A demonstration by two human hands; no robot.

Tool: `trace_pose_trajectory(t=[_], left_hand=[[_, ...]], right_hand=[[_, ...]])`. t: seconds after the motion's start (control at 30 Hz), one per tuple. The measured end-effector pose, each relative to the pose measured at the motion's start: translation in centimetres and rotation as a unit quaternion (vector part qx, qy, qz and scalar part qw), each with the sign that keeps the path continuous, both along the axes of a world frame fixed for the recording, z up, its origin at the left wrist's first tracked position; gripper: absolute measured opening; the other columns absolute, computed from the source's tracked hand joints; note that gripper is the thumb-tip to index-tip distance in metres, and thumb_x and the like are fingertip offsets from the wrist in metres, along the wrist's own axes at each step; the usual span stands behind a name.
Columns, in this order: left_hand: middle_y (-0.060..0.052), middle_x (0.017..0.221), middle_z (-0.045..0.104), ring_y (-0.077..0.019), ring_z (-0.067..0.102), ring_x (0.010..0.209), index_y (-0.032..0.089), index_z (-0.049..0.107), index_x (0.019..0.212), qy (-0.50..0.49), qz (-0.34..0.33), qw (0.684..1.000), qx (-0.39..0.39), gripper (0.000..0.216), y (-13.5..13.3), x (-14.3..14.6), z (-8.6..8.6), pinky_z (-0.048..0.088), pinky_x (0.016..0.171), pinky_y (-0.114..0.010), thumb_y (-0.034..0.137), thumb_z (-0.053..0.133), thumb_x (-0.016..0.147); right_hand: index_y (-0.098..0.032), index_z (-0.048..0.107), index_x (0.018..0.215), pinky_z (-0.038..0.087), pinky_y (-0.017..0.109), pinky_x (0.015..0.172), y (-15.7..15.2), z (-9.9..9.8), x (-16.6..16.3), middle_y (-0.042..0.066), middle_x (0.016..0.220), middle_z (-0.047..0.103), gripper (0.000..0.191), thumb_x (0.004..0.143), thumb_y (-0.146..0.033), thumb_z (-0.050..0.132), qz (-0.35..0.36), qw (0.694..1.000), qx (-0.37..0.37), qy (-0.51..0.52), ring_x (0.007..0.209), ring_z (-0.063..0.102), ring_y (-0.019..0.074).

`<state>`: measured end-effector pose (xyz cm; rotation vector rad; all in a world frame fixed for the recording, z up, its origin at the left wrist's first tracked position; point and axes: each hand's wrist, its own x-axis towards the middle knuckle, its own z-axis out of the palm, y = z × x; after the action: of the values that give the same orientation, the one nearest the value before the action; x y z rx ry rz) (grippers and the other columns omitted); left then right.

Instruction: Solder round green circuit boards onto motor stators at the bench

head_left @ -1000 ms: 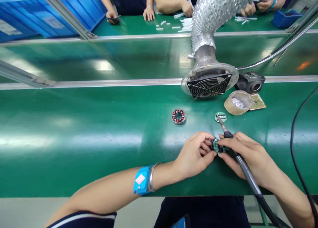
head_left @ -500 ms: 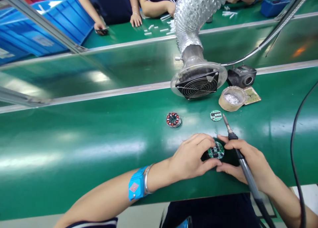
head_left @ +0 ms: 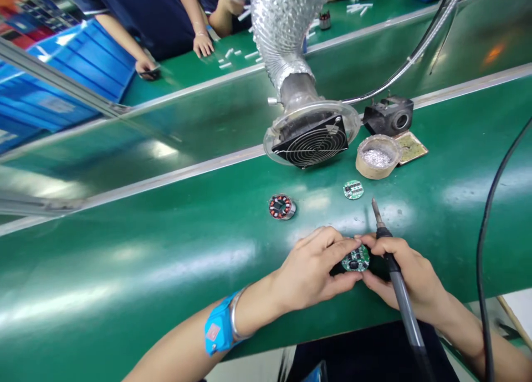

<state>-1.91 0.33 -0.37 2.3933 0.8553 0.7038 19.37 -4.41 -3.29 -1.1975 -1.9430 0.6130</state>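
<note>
Held by its edge in my left hand [head_left: 305, 268] is a round green circuit board [head_left: 356, 258] with black components facing up. Thumb and fingers curl around its left side, and whatever lies beneath the board is hidden. My right hand [head_left: 418, 279] grips a soldering iron [head_left: 402, 296], its tip pointing up and away from the board. The right thumb and forefinger also reach the board's right edge, close to the left fingertips. Beyond the hands lies a second round circuit board [head_left: 353, 189]. To its left stands a motor stator [head_left: 281, 207] with copper-coloured windings.
A fume extractor [head_left: 311, 143] on a silver duct [head_left: 286, 32] hangs over the bench's far side. Behind the second board stand a tub of silvery shavings [head_left: 376, 168], a flat tray [head_left: 411, 148] and a black holder [head_left: 390, 116]. A cable [head_left: 484, 249] hangs right. Co-workers sit opposite.
The view has shifted and tilted. My right fingertips have closed in on the board and the left fingertips. Across the bench, a co-worker's hand has risen with white sticks.
</note>
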Motion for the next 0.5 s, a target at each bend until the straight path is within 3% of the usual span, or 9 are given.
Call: trace_pose_trajectory(t=[0.2,0.37,0.5], left_hand=[[-0.005,0.086,0.063,-0.0156,0.060,0.074,0.014,0.061,0.119,0.036,0.010,0.999,-0.009,0.039,-0.23,0.33,0.92,0.054,0.063,-0.026,0.031,0.068,0.084],[-0.005,0.087,0.064,-0.0149,0.061,0.074,0.015,0.059,0.119,0.023,0.063,0.998,-0.002,0.039,-0.73,0.40,0.46,0.055,0.065,-0.026,0.031,0.068,0.085],[-0.006,0.089,0.065,-0.0152,0.063,0.076,0.017,0.060,0.119,0.021,0.053,0.998,0.022,0.038,-0.96,0.42,0.03,0.057,0.066,-0.026,0.037,0.066,0.087]], right_hand=[[-0.022,0.045,0.107,0.055,0.025,0.091,-0.04,-0.17,-0.22,0.008,0.111,0.066,0.027,0.085,-0.015,0.059,0.015,0.999,-0.017,0.030,0.106,0.067,0.0166],[-0.022,0.045,0.110,0.056,0.026,0.089,0.12,-0.45,-0.31,0.008,0.109,0.065,0.028,0.086,-0.016,0.060,0.029,0.998,-0.027,0.055,0.106,0.066,0.0173],[-0.022,0.046,0.116,0.057,0.029,0.091,-0.07,-0.65,-0.31,0.009,0.114,0.066,0.031,0.089,-0.016,0.060,0.023,0.998,-0.028,0.057,0.109,0.066,0.0185]])
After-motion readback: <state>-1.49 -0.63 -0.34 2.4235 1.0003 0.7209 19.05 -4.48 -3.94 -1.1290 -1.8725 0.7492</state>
